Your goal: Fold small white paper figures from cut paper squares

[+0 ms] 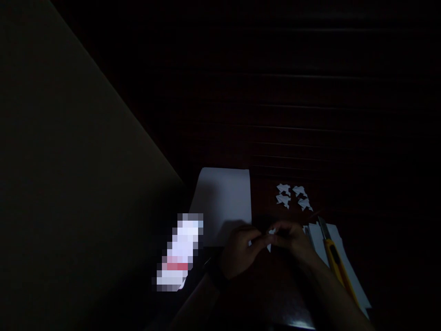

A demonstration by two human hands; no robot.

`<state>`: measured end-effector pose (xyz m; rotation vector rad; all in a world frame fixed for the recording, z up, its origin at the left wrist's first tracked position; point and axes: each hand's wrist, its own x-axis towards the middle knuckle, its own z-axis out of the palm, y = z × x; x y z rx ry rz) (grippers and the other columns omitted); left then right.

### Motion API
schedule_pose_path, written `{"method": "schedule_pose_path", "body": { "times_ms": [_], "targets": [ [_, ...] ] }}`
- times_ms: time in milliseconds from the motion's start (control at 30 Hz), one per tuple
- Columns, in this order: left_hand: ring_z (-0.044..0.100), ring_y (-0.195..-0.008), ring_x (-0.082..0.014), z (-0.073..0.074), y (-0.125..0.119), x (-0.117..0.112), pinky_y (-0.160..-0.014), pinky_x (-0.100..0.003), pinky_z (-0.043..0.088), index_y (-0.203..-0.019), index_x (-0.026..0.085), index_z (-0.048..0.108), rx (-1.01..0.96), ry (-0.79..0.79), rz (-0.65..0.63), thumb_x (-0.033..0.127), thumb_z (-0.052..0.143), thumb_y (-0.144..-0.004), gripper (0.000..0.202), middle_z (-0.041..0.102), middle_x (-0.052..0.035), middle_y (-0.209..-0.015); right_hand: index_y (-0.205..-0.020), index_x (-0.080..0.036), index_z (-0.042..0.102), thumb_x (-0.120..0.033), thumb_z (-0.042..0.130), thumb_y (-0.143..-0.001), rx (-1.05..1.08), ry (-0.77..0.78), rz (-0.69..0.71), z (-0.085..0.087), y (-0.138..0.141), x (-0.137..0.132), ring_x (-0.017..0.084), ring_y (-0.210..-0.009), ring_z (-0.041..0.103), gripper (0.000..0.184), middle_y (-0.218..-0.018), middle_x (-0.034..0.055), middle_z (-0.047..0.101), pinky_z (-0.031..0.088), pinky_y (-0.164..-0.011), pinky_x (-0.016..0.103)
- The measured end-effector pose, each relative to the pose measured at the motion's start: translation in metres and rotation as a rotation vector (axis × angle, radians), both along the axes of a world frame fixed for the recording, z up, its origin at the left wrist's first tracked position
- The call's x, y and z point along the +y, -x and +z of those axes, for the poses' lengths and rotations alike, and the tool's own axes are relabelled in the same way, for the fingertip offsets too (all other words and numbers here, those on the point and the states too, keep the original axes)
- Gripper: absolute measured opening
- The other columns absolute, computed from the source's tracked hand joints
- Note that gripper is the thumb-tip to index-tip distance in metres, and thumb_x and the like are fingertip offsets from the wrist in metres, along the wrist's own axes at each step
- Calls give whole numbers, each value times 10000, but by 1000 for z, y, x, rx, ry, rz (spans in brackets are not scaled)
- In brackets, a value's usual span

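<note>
The scene is very dark. My left hand [239,250] and my right hand [296,241] meet over a dark wooden table, fingers pinched together on a small white folded paper piece [270,239]. Only bits of the paper show between the fingertips. A dark band sits on my left wrist. Several small folded white paper shapes [292,196] lie on the table just beyond my hands.
A white paper sheet [223,197] lies behind my left hand. A yellow utility knife [334,257] rests on white paper strips [344,264] at the right. A blurred bright patch [181,253] is at the left. A pale wall [69,184] fills the left side.
</note>
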<state>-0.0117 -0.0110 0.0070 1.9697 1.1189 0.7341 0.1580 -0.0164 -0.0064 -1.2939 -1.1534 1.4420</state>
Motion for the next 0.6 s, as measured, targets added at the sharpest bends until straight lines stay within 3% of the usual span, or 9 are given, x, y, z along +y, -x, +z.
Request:
{"method": "schedule_pose_path", "body": {
  "times_ms": [233,467,600],
  "targets": [
    [535,-709,-147,2,-3,-4,-653,-262,393,-764,190,579,-1,-35,23,288,351,-924,295,595,-29,-728,-822,-180,676,-324,727,-655,-112,-56,89,8,-5,4,162,-688,570,226,-752,17,655,447,-642,275],
    [507,-642,-136,3,-4,-5,-603,-249,380,-671,185,502,-10,-26,28,296,390,-905,282,548,-15,-653,-644,-161,582,-328,785,-564,-29,44,80,3,-7,0,124,-594,536,275,-634,-31,596,422,-563,237],
    [495,-612,-123,4,-4,-7,-584,-244,369,-661,185,480,-45,24,2,290,335,-924,318,529,-6,-645,-632,-161,564,-312,793,-550,1,63,153,4,-7,-3,117,-560,530,286,-603,-33,592,419,-534,230]
  ]
}}
